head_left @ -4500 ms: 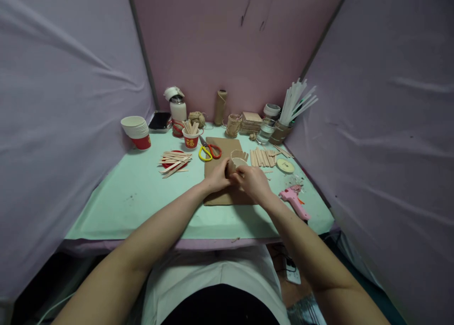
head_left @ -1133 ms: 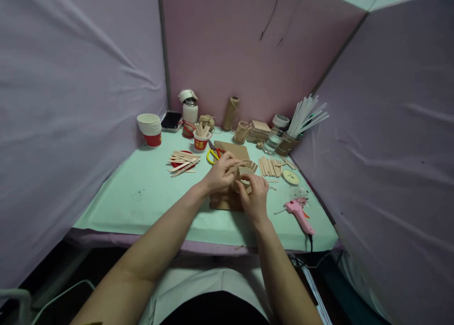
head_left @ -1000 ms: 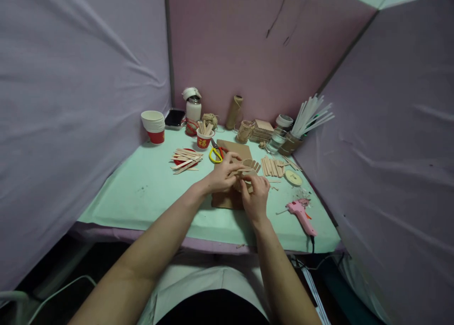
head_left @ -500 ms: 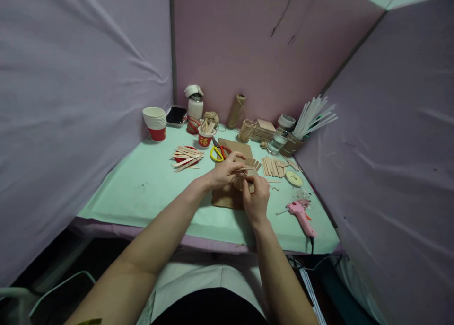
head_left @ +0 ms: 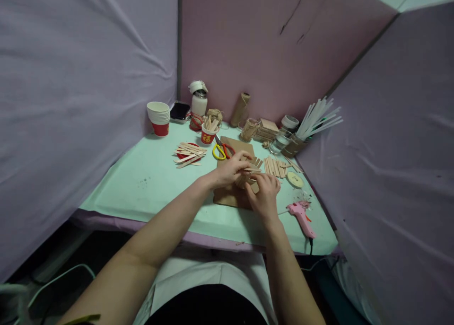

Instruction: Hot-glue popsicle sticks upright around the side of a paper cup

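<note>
Over the brown cardboard (head_left: pixel 229 198), my left hand (head_left: pixel 232 169) is closed, its fingertips pinching a thin wooden craft stick (head_left: pixel 254 170). My right hand (head_left: pixel 265 192) is beside it on the right, fingers curled and thumb below, around a tan piece partly covered by the hand. Between the hands sits a small rounded tan object (head_left: pixel 241 180); my fingers hide most of it. Several stick ends (head_left: pixel 257 162) fan out just behind my hands. Scissors (head_left: pixel 220 151) with yellow and red handles rest on the cardboard's far left edge.
At right are a row of craft sticks (head_left: pixel 275 167), a round yellowish lid (head_left: pixel 294 179) and a pink glue gun (head_left: pixel 301 219). Sticks lie on a red dish (head_left: pixel 181 153) at left. Behind stand a red cup (head_left: pixel 208 136), stacked paper cups (head_left: pixel 159 117), twine (head_left: pixel 240 109) and white tubes (head_left: pixel 317 119).
My right hand has shifted right, its fingers now stretching further across the stick's right end. The left hand stays over the cardboard. The whole view has shifted slightly.
</note>
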### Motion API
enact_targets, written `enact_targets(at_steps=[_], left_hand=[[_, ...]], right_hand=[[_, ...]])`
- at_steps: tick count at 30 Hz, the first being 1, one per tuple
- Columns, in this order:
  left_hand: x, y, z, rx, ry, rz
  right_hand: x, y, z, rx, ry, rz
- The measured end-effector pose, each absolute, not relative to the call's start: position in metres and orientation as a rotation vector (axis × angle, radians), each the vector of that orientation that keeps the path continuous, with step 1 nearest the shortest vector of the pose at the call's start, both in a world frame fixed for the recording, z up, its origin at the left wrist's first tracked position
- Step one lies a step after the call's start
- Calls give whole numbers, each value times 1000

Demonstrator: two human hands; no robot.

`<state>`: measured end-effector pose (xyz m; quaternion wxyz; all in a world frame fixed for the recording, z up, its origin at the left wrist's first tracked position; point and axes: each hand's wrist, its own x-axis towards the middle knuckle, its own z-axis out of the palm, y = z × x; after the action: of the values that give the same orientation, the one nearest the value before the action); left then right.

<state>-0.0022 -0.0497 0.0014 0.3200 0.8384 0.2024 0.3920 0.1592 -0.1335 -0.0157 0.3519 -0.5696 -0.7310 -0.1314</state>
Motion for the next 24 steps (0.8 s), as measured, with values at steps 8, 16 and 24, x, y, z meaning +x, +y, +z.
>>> enact_targets(at_steps=[8, 16, 24], left_hand=[[-5, -51, 9, 2315, 496, 933], [-2, -48, 17, 2454, 498, 824], [4, -55, 29, 2556, 518, 767]], right_hand=[[154, -132, -15, -1489, -1839, -412], [156, -133, -16, -1403, -1702, -354], [160, -135, -15, -1384, -1674, -313]])
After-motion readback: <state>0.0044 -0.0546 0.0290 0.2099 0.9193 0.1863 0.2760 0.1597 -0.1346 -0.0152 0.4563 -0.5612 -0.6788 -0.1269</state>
